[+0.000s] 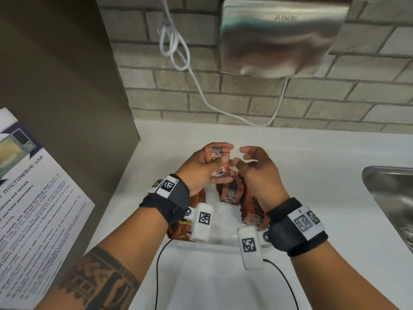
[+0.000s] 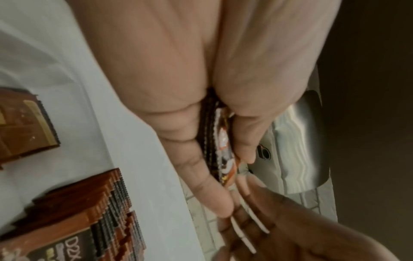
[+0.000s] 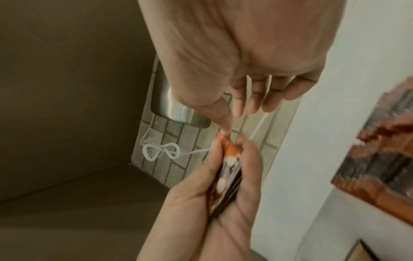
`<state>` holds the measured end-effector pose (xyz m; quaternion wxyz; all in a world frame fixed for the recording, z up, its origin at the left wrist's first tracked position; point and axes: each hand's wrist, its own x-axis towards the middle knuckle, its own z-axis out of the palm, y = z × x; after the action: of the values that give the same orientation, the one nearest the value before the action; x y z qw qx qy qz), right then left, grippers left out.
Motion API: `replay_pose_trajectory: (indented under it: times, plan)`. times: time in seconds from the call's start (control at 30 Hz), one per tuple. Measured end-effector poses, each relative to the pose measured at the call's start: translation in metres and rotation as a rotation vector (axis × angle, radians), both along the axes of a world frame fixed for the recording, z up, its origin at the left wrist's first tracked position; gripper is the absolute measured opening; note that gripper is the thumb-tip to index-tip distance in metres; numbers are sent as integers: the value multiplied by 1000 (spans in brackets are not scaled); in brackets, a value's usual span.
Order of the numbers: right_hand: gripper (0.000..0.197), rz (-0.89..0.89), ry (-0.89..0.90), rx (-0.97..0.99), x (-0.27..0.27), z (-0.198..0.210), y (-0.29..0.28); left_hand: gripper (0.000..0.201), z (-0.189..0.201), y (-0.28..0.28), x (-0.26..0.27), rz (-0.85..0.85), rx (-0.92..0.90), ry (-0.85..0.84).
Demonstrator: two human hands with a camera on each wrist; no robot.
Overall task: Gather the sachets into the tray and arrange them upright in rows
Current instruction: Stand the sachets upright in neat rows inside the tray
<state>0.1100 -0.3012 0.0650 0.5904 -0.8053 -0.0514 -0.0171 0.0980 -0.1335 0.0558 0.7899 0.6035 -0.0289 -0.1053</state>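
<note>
a white tray sits on a white counter below both hands. inside it, brown sachets stand upright in rows, a longer row along the right side and a few more at the left edge. above the tray, the left hand grasps a small stack of sachets between thumb and fingers. the right hand hangs just beside the stack, fingers loosely curled and holding nothing, thumb tip near its edge.

Grey brick wall with steel hand dryer, looped white cord, white counter, steel sink.
</note>
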Motion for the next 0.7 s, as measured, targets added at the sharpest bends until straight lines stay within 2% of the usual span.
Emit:
replay_pose_trajectory:
  times: [0.2, 0.33, 0.43, 0.57, 0.7]
  plan:
    - [12, 193, -65, -154, 19, 21, -9, 23, 1, 0, -3, -45, 92, -46]
    - [4, 288, -71, -147, 24, 30, -11, 37, -5, 0, -1, -48, 157, -67]
    - [3, 340, -104, -228, 24, 35, -12, 44, -9, -2, 0, -48, 176, -74]
    - [4, 322, -120, -314, 26, 33, -15, 45, -12, -7, 2, -10, 222, -62]
    - [5, 302, -159, -415, 24, 30, -18, 43, -20, -10, 1, 41, 350, -62]
